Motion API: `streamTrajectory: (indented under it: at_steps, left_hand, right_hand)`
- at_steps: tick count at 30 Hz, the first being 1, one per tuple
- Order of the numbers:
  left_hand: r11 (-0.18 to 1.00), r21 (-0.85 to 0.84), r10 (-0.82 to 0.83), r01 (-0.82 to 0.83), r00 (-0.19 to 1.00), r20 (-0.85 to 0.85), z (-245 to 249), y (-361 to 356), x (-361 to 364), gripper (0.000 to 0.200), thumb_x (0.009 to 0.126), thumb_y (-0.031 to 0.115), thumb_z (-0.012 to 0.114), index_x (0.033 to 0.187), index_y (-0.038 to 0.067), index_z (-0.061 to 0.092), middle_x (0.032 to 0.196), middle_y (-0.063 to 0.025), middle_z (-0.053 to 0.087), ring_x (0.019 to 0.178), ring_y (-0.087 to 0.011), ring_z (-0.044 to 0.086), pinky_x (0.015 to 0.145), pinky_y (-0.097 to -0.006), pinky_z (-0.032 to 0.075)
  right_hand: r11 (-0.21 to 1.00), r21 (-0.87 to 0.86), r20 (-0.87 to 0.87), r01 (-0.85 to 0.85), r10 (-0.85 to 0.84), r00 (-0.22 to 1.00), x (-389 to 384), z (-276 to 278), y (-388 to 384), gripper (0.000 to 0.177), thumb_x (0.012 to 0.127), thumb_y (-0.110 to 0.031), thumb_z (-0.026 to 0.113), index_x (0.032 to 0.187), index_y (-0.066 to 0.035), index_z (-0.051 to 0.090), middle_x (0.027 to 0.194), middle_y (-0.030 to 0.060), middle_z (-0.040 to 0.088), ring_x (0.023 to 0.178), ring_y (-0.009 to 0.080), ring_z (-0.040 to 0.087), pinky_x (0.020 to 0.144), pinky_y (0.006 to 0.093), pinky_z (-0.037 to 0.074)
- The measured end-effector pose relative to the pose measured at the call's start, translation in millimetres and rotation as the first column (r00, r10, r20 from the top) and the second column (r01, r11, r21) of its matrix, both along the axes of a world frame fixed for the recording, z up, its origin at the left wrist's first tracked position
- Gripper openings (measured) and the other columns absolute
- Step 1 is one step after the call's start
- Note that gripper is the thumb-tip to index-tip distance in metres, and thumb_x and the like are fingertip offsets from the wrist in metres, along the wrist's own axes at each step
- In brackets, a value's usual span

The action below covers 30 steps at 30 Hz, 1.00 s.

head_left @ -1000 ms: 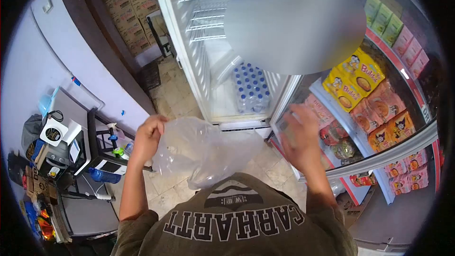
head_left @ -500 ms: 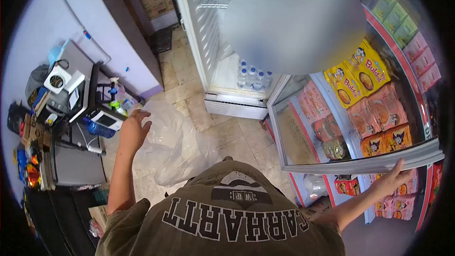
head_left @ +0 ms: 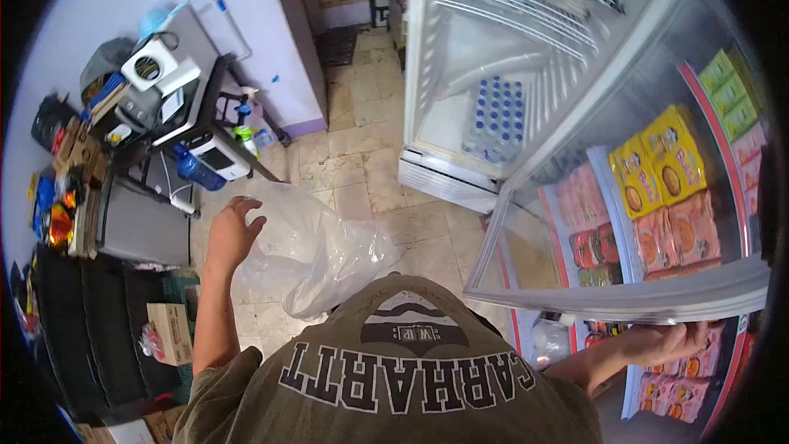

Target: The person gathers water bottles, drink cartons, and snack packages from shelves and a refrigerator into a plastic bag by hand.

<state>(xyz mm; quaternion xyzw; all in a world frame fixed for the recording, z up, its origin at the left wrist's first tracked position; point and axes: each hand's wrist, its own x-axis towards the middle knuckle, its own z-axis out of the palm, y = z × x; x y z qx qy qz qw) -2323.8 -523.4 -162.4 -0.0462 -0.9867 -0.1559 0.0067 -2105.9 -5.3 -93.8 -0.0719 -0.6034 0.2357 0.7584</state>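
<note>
My left hand [head_left: 233,234] is at the left with its fingers curled at the upper side of a large clear plastic bag [head_left: 316,251]. The bag hangs loose and crumpled in front of me; the exact grip is partly hidden. At the lower right, my right hand [head_left: 666,344] holds the edge of a glass fridge door [head_left: 625,302], its fingertips hidden behind the frame. The door stands ajar. Inside the white fridge [head_left: 415,144], a pack of clear bottles with blue caps [head_left: 497,115] sits at the bottom, below wire shelves [head_left: 518,12].
Shelves at the right carry yellow noodle packs [head_left: 657,164] and pink packs [head_left: 678,399], some seen through the glass. To the left are a black-and-white appliance [head_left: 205,156], a blue bottle [head_left: 197,168] and a black padded seat [head_left: 90,337]. A cardboard box [head_left: 170,331] stands lower left.
My view has shifted, so the fridge appears farther right and more of its inside and bottles show. My right hand sits lower on the door edge. My left hand stays at the bag.
</note>
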Motion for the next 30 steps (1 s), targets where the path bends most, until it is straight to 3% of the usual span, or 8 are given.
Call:
streamTrajectory:
  at_steps: [6,9,12,16,20,22,26,30]
  left_hand:
    - [0.964,0.133,0.231,-0.229,0.973,0.001,-11.4,-94.1,43.7,0.028,0.075,0.022,0.067,0.097,0.006,0.064,0.112,-0.0138,0.058,0.097,-0.0331,0.058,0.082,-0.0379,0.046]
    - [0.927,0.141,0.35,-0.348,0.937,0.01,-23.1,-159.8,71.7,0.03,0.076,0.025,0.066,0.099,0.006,0.063,0.113,-0.0135,0.058,0.098,-0.0332,0.057,0.083,-0.0382,0.045]
    - [0.886,0.214,0.428,-0.411,0.903,-0.037,-25.7,-220.7,108.5,0.033,0.076,0.027,0.066,0.101,0.006,0.063,0.112,-0.0135,0.059,0.098,-0.0327,0.057,0.082,-0.0383,0.045]
    - [0.779,0.308,0.578,-0.546,0.816,-0.018,-24.0,-288.0,148.8,0.037,0.075,0.029,0.066,0.103,0.005,0.063,0.108,-0.0155,0.06,0.081,-0.0302,0.061,0.075,-0.0376,0.047]
    - [0.704,0.352,0.667,-0.617,0.745,-0.029,-26.4,-322.0,169.9,0.045,0.074,0.029,0.068,0.111,0.005,0.058,0.111,-0.0191,0.057,0.096,-0.0336,0.058,0.084,-0.0372,0.045]
    - [0.684,0.35,0.694,-0.64,0.719,-0.039,-29.2,-339.4,176.0,0.047,0.076,0.028,0.067,0.115,0.004,0.055,0.117,-0.0192,0.054,0.108,-0.0343,0.052,0.091,-0.0361,0.042]
    - [0.574,0.389,0.78,-0.721,0.626,0.009,-33.7,-385.7,177.5,0.05,0.077,0.024,0.066,0.12,0.004,0.052,0.121,-0.0184,0.052,0.112,-0.0337,0.05,0.094,-0.0354,0.04]
    - [0.451,0.496,0.858,-0.742,0.514,-0.01,-45.1,-437.8,168.4,0.051,0.076,0.018,0.065,0.123,0.004,0.049,0.123,-0.0176,0.052,0.114,-0.0319,0.049,0.094,-0.0352,0.039]
  right_hand:
    - [0.967,0.157,0.025,-0.199,0.197,0.98,-84.7,0.2,-85.4,0.044,0.078,-0.006,0.065,0.114,0.008,0.044,0.112,0.0214,0.05,0.106,0.0293,0.051,0.093,0.0397,0.043]
    - [0.962,0.271,0.233,-0.032,-0.033,0.972,-129.9,10.1,-144.4,0.037,0.085,-0.006,0.06,0.115,0.008,0.043,0.123,0.0188,0.046,0.109,0.0264,0.048,0.093,0.0368,0.044]
    - [0.984,0.012,0.323,-0.179,0.165,0.932,-165.2,15.1,-184.8,0.038,0.086,-0.008,0.059,0.119,0.005,0.046,0.124,0.0175,0.046,0.11,0.0242,0.047,0.092,0.0342,0.044]
    - [0.895,0.195,0.349,-0.4,0.318,0.881,-212.7,5.3,-281.3,0.032,0.086,-0.005,0.057,0.116,0.003,0.05,0.121,0.0143,0.05,0.107,0.0225,0.049,0.088,0.0328,0.042]
    - [0.48,0.055,0.761,-0.875,0.548,0.349,-240.0,-10.7,-428.3,0.037,0.067,-0.002,0.064,0.102,0.001,0.054,0.104,0.0157,0.057,0.096,0.028,0.053,0.084,0.0375,0.041]
    - [0.23,0.257,0.871,-0.939,0.365,0.328,-249.9,-19.2,-489.7,0.038,0.065,-0.014,0.07,0.098,-0.001,0.057,0.099,0.0175,0.059,0.091,0.0358,0.055,0.08,0.0421,0.043]
    - [-0.184,0.107,0.956,-0.977,0.288,0.051,-265.4,-40.8,-591.5,0.037,0.067,-0.02,0.072,0.096,-0.003,0.059,0.095,0.0142,0.061,0.087,0.0315,0.058,0.075,0.0396,0.046]
    - [-0.376,0.028,0.954,-0.926,0.288,-0.088,-293.4,-60.7,-670.4,0.038,0.066,-0.022,0.073,0.096,-0.003,0.06,0.095,0.0132,0.062,0.087,0.0311,0.059,0.076,0.0386,0.047]
